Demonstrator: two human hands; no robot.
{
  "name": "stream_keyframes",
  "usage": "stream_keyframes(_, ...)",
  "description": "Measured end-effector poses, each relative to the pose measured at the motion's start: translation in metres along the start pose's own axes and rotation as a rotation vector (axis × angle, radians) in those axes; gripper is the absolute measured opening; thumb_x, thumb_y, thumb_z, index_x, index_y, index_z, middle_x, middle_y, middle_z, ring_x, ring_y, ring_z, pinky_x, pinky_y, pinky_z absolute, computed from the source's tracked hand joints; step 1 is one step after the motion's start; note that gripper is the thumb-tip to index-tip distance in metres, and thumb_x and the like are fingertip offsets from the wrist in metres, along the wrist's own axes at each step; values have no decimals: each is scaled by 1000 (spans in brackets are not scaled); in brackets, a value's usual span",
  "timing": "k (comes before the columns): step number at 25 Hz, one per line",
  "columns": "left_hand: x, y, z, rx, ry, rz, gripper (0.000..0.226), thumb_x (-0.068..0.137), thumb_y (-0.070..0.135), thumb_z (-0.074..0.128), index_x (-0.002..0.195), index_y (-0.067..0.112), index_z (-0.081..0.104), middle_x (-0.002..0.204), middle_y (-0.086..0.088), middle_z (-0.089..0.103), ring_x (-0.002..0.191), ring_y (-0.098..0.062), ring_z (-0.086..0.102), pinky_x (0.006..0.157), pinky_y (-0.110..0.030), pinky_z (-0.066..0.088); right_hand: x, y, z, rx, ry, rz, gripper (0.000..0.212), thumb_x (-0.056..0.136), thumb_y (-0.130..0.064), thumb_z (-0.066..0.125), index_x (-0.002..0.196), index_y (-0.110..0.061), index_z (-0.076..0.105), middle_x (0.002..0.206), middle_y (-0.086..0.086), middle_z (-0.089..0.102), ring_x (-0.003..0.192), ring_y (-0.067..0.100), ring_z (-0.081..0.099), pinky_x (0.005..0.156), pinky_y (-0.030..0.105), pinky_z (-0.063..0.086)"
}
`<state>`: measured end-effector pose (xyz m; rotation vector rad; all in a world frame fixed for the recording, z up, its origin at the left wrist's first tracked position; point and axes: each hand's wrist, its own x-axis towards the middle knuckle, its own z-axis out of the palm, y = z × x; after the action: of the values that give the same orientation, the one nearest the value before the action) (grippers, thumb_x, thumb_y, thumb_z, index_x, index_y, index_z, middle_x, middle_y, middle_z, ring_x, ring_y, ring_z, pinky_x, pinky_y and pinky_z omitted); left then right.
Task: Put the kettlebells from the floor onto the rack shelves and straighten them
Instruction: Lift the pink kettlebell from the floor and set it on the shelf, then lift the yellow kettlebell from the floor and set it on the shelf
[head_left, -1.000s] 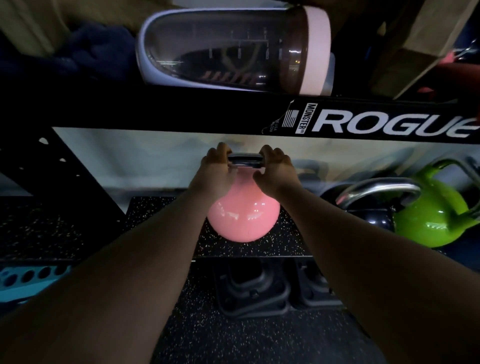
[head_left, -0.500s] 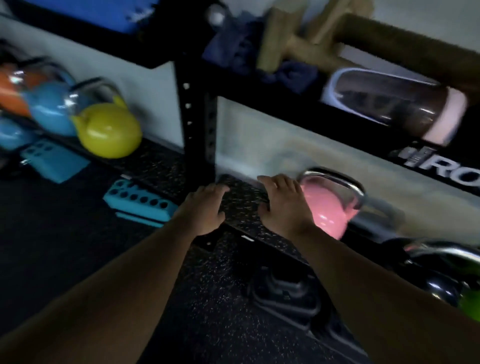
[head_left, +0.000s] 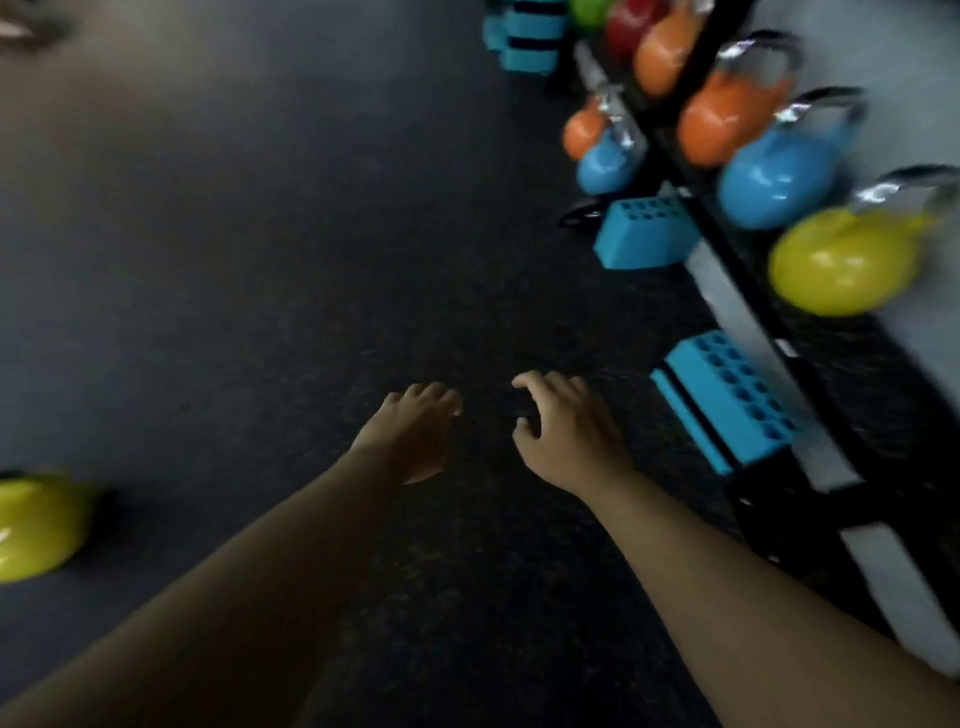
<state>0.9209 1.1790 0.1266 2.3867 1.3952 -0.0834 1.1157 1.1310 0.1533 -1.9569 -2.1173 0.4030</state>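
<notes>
Both your left hand (head_left: 415, 434) and right hand (head_left: 563, 431) hung loosely open and empty over the floor (head_left: 260, 234). A yellow kettlebell (head_left: 844, 260) and others sat along the rack shelf (head_left: 753, 291) edge, but another yellow kettlebell (head_left: 36, 527) lay near the floor's left edge, seemingly left to shelve.

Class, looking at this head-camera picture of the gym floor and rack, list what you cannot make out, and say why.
- Yellow-green kettlebell on the floor: cut off by the left edge, handle unseen.
- Objects at the far end of the rack: cropped by the top edge and blurred.
- Dark item behind the upper blue block: mostly hidden, unidentifiable.
- Kettlebell markings: motion blur.
</notes>
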Motion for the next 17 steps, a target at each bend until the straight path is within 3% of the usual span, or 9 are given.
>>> stream_keyframes(5, -117, -215, -13, -3, 14, -228, 50, 93, 26, 57, 140, 22, 41, 148, -6, 41, 138, -25, 37, 112, -44, 34, 81, -215, 111, 56, -135, -204, 42, 89, -30, 58, 129, -28, 47, 118, 0, 59, 108, 19, 53, 91, 39, 49)
stream_keyframes(8, -193, -338, -20, -7, 44, -400, 47, 91, 27, 56, 137, 22, 44, 143, -6, 46, 132, -25, 42, 105, -43, 38, 110, -342, 173, 61, -210, -313, 42, 89, -30, 59, 130, -28, 48, 119, 0, 59, 110, 18, 53, 92, 37, 49)
stream_keyframes(11, -254, -430, -30, 17, 23, -542, 42, 89, 29, 56, 130, 21, 47, 134, -7, 51, 127, -28, 46, 97, -43, 40, 130, -435, 219, 74, -273, -387, 42, 89, -29, 59, 130, -27, 49, 120, 0, 59, 112, 19, 52, 94, 36, 47)
stream_keyframes(17, -335, -556, -25, -79, 18, -828, 48, 86, 24, 60, 132, 23, 47, 140, -5, 48, 128, -29, 44, 100, -44, 39, 175, -567, 302, 29, -396, -638, 39, 86, -32, 56, 125, -26, 50, 112, 1, 59, 103, 22, 53, 87, 39, 47)
